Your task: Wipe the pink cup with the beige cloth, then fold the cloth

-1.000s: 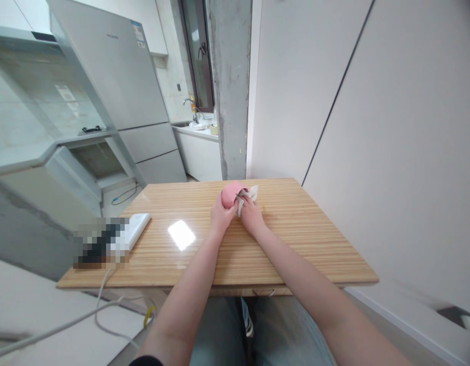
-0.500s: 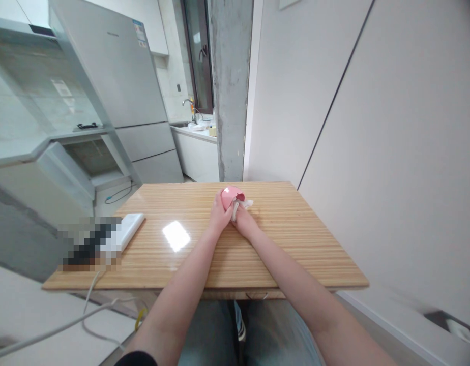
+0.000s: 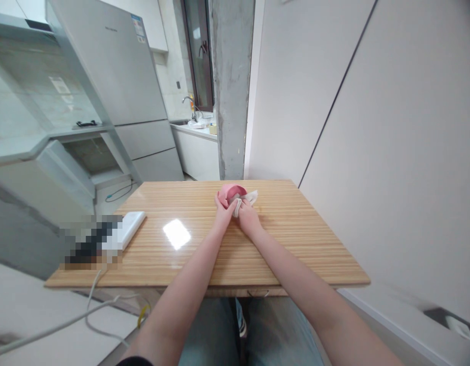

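A glossy pink bowl [image 3: 226,191] is held near the far middle of the wooden table [image 3: 174,203], tilted so its hollow side faces me and to the right. My left hand [image 3: 223,211] is closed on its left rim, the thumb at the near edge. A white cloth [image 3: 252,197] lies bunched at the bowl's opening, one end sticking out to the right. My right hand [image 3: 248,215] is closed on this cloth and presses it at the bowl's near rim. Some of its fingers are hidden by the cloth and bowl.
On the table's left lie a white flat box-like thing [image 3: 133,223] and a blurred-out dark object [image 3: 92,246]. Pale cables [image 3: 90,305] hang off the near left edge. A fridge [image 3: 105,66], a sink counter [image 3: 197,147] and a grey pillar [image 3: 232,91] stand beyond; a white wall rises on the right.
The bowl has turned so more of its inside shows. My right hand and the cloth have moved slightly up and to the right along its rim; my left hand keeps its hold.
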{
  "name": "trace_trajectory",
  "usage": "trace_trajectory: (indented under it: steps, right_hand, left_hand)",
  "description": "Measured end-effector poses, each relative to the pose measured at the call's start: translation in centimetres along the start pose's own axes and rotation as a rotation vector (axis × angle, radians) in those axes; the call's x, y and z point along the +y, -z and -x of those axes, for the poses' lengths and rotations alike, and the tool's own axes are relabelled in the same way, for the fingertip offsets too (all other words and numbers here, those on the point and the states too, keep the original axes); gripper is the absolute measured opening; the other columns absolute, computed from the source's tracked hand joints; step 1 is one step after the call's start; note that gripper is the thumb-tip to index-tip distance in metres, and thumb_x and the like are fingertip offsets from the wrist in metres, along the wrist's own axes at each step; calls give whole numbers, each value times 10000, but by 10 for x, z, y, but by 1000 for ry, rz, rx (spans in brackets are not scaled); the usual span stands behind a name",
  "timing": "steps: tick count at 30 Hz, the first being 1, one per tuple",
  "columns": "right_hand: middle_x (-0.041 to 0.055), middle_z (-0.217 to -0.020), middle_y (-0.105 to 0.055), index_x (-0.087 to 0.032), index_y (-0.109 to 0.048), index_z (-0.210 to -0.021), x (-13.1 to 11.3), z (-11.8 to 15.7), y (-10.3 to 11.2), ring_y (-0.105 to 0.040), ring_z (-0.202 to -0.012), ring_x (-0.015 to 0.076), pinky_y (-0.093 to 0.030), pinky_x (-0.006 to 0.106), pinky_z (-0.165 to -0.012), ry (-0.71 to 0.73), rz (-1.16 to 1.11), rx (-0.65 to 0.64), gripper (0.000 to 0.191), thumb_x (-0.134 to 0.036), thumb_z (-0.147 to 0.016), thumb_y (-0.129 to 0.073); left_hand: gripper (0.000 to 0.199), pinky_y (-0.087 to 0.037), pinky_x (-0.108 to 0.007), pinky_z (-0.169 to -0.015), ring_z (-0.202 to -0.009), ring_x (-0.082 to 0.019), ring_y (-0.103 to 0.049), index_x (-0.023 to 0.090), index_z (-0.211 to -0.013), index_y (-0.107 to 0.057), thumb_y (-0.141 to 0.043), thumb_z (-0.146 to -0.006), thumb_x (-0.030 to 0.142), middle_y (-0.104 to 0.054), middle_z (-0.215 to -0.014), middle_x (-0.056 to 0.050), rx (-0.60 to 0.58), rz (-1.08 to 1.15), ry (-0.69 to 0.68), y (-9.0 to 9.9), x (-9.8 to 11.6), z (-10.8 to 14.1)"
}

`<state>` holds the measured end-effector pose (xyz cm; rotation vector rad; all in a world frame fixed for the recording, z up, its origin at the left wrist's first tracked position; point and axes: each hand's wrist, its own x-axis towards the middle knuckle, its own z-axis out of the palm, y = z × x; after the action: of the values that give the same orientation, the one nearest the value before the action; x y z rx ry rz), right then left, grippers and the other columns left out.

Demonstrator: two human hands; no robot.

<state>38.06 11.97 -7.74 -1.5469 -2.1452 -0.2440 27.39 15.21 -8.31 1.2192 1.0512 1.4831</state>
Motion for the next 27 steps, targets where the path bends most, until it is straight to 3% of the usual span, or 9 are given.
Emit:
trace_trajectory:
  steps: [4, 6, 10, 14, 17, 23, 27]
  right_hand:
    - [122, -1069, -613, -127, -624, -1088, -1, 1, 6, -466, -1107, 226, -430, 347, -924, 126, -15, 1, 236, -155, -892, -496]
    - [115, -1051, -609, -132, -626, -1057, 0, 0, 11, -466, -1097, 223, -415, 350, -935, 176, -17, 15, 209, -177, -878, -529]
    - [110, -1048, -617, -145, -629, -1004, 5, 1, 14, -470, -1110, 223, -401, 361, -919, 167, 33, 3, 173, -190, -891, -504]
    - [123, -1057, -631, -136, -642, -1012, 4, 3, 10, -484, -1094, 227, -418, 340, -884, 90, 58, -54, 208, -162, -899, -469]
    - [124, -1097, -625, -137, -632, -1076, 2, 3, 9, -495, -1074, 214, -414, 320, -915, 54, 23, -42, 241, -156, -898, -471]
    - [108, -1084, -612, -129, -628, -1058, 4, 0, 11, -490, -1091, 196, -408, 295, -940, 135, -30, -94, 214, -165, -878, -518]
    - [123, -1098, -611, -139, -613, -1088, 10, 0, 9, -490, -1107, 212, -432, 317, -891, 99, 23, -134, 229, -176, -896, -493]
  left_hand:
    - [484, -495, -320, -895, -1036, -177, -623, 185, -1273, -384, -537, -864, 394, -604, -1178, -113, 110, -7, 148, 4, -6, -6]
    - [398, -475, -330, -923, -1059, -190, -610, 173, -1202, -464, -517, -874, 390, -616, -1155, -113, 127, -122, 109, 14, 1, -10]
    - [490, -413, -358, -1004, -1148, -237, -562, 182, -1202, -517, -612, -803, 450, -602, -1210, -117, 75, -331, -78, 27, 16, -11]
    - [712, -437, -366, -982, -1137, -249, -575, 158, -1344, -388, -635, -773, 505, -568, -1265, -157, 72, -239, 32, 16, 11, -6]
    - [805, -432, -345, -996, -1179, -226, -553, 169, -1409, -264, -662, -767, 448, -515, -1337, -158, 28, -132, 48, 6, 3, -1]
    - [629, -386, -364, -1048, -1229, -245, -514, 118, -1325, -401, -635, -792, 356, -529, -1316, -178, 73, -254, -2, 20, 12, -6]
    - [670, -487, -385, -925, -985, -243, -654, 168, -1322, -444, -663, -759, 459, -654, -1099, -130, 23, -317, -64, 27, 16, -7]
